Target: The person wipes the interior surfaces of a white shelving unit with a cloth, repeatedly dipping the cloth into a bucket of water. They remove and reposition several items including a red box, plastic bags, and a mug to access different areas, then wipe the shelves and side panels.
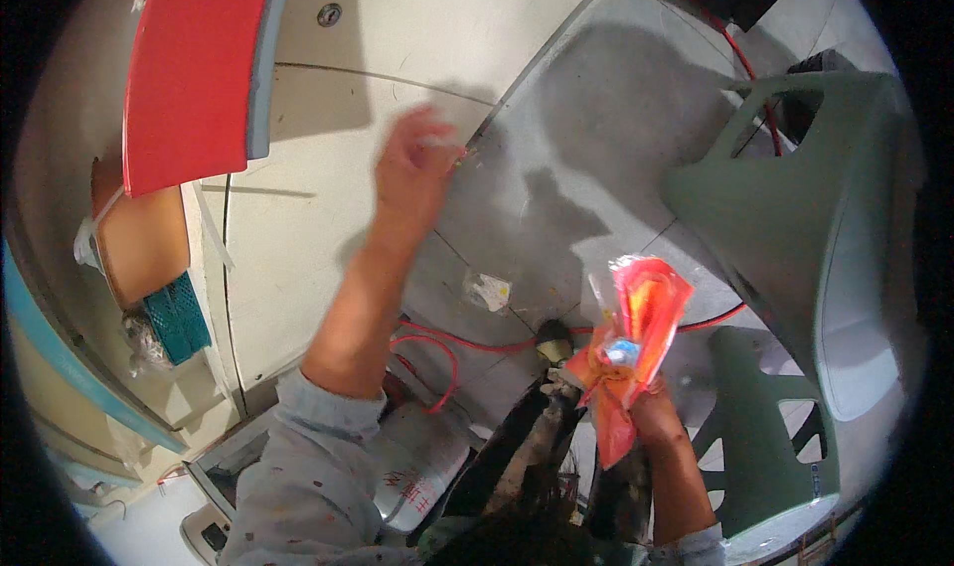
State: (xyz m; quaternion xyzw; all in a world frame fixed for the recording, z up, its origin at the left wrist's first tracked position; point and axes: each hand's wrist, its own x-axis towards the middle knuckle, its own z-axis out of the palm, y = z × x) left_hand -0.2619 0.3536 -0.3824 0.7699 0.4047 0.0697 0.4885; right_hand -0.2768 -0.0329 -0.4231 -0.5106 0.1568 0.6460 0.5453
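My right hand [658,419] is closed round a crumpled red-and-orange plastic packet [651,313], low and right of the middle. A small light-blue patch shows on the packet, and its upper end has a clear, shiny edge. My left hand [415,163] is raised in front of the cream cabinet [308,228], away from the packet. Its fingers are smeared by motion, and a tiny yellowish speck shows by the fingertips; whether they grip anything I cannot make out.
Green plastic chairs [785,198] stand on the right. A red hose [457,337] runs over the grey tiled floor, near a scrap of clear wrapper [487,291]. By my left forearm stands a silvery cylinder [422,467]. At left are a red panel [199,79] and a teal basket [179,318].
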